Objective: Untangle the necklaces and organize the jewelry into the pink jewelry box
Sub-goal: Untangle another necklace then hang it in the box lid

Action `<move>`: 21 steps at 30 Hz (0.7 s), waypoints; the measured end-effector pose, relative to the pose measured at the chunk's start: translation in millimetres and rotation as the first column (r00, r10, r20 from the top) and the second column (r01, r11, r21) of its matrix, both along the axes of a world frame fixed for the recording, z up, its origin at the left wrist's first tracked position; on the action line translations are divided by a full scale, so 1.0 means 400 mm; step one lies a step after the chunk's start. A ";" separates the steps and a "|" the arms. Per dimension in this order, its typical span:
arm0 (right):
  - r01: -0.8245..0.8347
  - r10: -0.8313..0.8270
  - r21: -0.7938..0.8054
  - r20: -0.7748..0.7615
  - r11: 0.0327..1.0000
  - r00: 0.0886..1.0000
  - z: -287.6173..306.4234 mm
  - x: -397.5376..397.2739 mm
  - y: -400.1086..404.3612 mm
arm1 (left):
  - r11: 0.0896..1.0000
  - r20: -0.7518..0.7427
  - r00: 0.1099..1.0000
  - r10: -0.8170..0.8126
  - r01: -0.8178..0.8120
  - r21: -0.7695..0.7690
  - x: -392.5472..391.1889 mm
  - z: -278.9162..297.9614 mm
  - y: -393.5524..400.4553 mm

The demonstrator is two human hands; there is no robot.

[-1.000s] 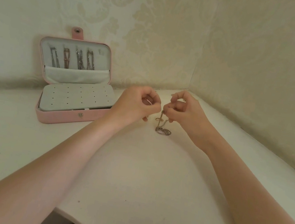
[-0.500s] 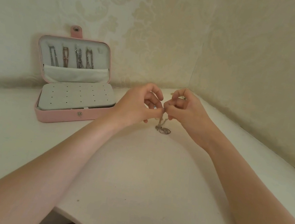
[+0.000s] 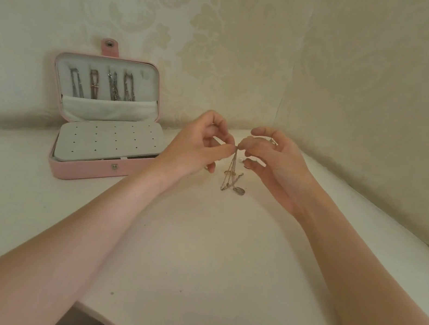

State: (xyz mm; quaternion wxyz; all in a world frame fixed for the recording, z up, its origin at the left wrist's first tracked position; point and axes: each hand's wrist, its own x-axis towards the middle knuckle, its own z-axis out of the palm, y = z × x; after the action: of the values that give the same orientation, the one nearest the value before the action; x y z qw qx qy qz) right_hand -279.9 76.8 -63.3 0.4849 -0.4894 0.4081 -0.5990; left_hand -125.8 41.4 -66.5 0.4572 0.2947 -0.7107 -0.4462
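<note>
Both hands are up near the centre of the view, fingertips meeting. The left hand [image 3: 196, 145] pinches the top of the necklace chains [image 3: 230, 172] between thumb and forefinger, other fingers curled. The right hand [image 3: 273, 162] pinches the same spot from 3 o'clock, thumb arched above. The hands touch or nearly touch at the pinch; I can't tell which.

The chains hang straight down from the pinch as several thin strands, and their lower ends reach the white counter [image 3: 193, 244]. An oval pendant [image 3: 239, 191] lies on the counter at the bottom of the strands, at 5 o'clock from the pinch. Whether the strands are knotted is too fine to tell.

The pink jewelry box [image 3: 91, 172] sits open on the counter at 9 o'clock from the hands, well apart from them. Its lid stands against the wall. Four hung necklaces [image 3: 104, 84] sit in the lid above a white pocket. The base holds a white perforated panel [image 3: 109, 142].

The wallpapered wall corner [image 3: 289, 75] is at 12 o'clock.
</note>
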 end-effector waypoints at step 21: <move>0.023 -0.050 -0.082 -0.333 0.996 0.942 -0.007 0.017 0.003 | 0.980 0.003 0.999 0.035 -0.035 0.197 -0.011 -0.008 -0.004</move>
State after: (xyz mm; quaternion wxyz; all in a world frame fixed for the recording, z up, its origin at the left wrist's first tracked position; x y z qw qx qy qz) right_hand -273.2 77.9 -66.2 0.3782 -0.5946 0.4700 -0.5315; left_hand -130.0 39.9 -69.8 0.4336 0.3509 -0.6577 -0.5062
